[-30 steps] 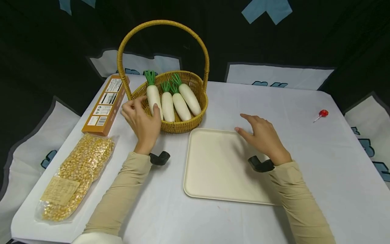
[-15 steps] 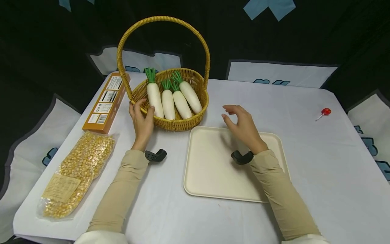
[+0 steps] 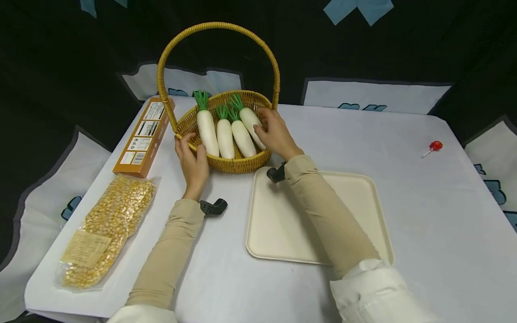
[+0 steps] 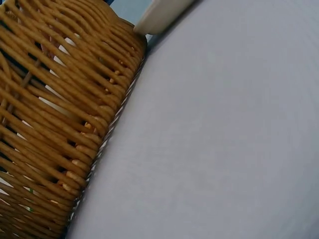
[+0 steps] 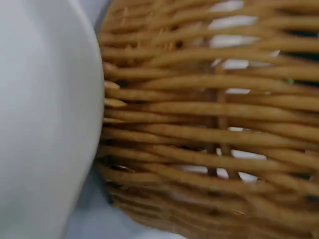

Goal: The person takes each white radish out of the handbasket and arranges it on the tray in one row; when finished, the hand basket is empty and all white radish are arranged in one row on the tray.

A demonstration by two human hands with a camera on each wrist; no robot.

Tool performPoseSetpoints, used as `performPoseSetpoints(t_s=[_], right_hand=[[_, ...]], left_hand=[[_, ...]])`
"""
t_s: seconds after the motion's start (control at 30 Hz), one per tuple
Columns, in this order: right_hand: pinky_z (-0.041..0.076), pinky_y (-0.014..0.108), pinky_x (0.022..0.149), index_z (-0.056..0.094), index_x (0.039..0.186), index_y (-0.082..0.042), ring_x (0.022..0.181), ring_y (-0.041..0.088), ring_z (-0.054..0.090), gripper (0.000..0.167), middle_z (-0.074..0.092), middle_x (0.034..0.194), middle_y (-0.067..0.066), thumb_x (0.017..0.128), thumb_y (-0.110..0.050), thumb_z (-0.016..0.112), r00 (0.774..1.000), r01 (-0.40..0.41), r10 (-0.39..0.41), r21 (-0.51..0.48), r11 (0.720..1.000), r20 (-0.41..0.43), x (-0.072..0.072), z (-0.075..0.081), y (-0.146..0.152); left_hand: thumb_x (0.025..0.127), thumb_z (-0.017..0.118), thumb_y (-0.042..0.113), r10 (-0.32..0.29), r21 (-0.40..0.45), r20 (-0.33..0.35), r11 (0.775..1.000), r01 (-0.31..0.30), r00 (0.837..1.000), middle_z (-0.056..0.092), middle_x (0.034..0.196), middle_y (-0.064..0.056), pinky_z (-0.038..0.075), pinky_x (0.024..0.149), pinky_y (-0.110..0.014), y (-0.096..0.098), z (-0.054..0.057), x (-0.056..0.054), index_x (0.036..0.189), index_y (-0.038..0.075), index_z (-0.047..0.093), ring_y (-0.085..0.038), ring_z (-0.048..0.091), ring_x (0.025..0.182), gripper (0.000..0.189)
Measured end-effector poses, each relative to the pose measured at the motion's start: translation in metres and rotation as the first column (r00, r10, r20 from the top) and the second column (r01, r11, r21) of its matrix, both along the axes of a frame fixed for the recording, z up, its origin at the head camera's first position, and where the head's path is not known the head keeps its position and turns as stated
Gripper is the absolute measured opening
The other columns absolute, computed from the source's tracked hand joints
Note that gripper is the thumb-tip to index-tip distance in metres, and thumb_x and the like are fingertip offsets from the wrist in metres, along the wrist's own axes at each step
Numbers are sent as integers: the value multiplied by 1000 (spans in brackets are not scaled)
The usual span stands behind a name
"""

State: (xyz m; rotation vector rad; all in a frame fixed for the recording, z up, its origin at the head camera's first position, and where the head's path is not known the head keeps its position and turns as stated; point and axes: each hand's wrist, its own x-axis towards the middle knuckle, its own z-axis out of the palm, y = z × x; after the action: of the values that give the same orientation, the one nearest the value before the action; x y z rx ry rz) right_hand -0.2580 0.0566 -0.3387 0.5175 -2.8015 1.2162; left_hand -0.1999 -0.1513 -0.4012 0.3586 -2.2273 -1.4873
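A woven wicker basket (image 3: 238, 168) with a tall arched handle holds several white radishes (image 3: 207, 134) with green tops. My left hand (image 3: 194, 168) grips the basket's near left rim, its fingers over the edge. At the right side of the basket, my right hand (image 3: 278, 137) reaches across the rim. Its thumb and forefinger are spread apart and overlap the rightmost radish (image 3: 249, 120). The basket's woven side (image 4: 75, 99) fills the left of the left wrist view. In the right wrist view the basket wall (image 5: 199, 104) is close and blurred, beside a pale tray edge (image 5: 92, 99).
A cream tray (image 3: 282, 246) lies in front of the basket, partly under the right forearm. To the left are an orange box (image 3: 137, 143) and a clear bag of corn kernels (image 3: 117, 211). A red lollipop (image 3: 435, 146) lies at far right. Dark curtains hang behind the table.
My right hand has moved left and away from me, from above the tray to the basket's right side. My left hand has settled onto the basket's left rim. The radishes stay in place.
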Motion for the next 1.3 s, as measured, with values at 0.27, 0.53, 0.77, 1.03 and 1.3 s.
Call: performPoseSetpoints(t_s=[0.27, 0.53, 0.77, 1.03, 1.3], right_hand=[[34, 42, 103, 22, 142, -10, 128, 32, 34, 60, 32, 139, 21, 90, -22, 50, 990, -14, -12, 184, 983, 139, -20, 8, -20], [38, 39, 98, 6, 146, -13, 116, 30, 49, 71, 49, 130, 19, 90, -19, 49, 953, -65, -2, 208, 976, 304, -26, 16, -23], [39, 31, 77, 12, 146, -26, 91, 23, 50, 75, 52, 128, 17, 84, -5, 48, 938, -79, -27, 286, 955, 347, -25, 19, -26], [31, 23, 51, 29, 141, -30, 49, 11, 30, 67, 60, 82, 11, 82, -2, 46, 945, -113, 4, 317, 942, 328, -25, 16, -28], [42, 30, 89, 39, 137, -25, 107, 22, 53, 51, 44, 139, 8, 88, -21, 53, 957, -177, 121, 204, 963, 262, -21, 16, -23]], left_hand=[[88, 40, 30, 26, -21, -12, 999, -27, 1000, 6, 153, -3, 16, 111, -43, 2, -1, 2, 124, 20, 41, -24, 9, 140, 38], [89, 39, 34, 23, -38, 7, 999, -22, 1000, 5, 153, -3, 17, 110, -47, 0, -3, 4, 126, 20, 40, -26, 12, 139, 40], [88, 40, 34, 26, -46, -3, 999, -26, 1000, 7, 153, -5, 19, 108, -49, -1, -3, 3, 125, 21, 41, -28, 17, 137, 39], [89, 40, 34, 14, -50, -25, 999, -15, 1000, 8, 152, -7, 22, 107, -48, 0, -3, 2, 123, 17, 42, -28, 19, 137, 38], [89, 39, 34, 23, -57, -27, 998, -24, 999, 8, 152, -7, 23, 107, -47, -1, -3, 3, 122, 16, 43, -28, 20, 136, 38]])
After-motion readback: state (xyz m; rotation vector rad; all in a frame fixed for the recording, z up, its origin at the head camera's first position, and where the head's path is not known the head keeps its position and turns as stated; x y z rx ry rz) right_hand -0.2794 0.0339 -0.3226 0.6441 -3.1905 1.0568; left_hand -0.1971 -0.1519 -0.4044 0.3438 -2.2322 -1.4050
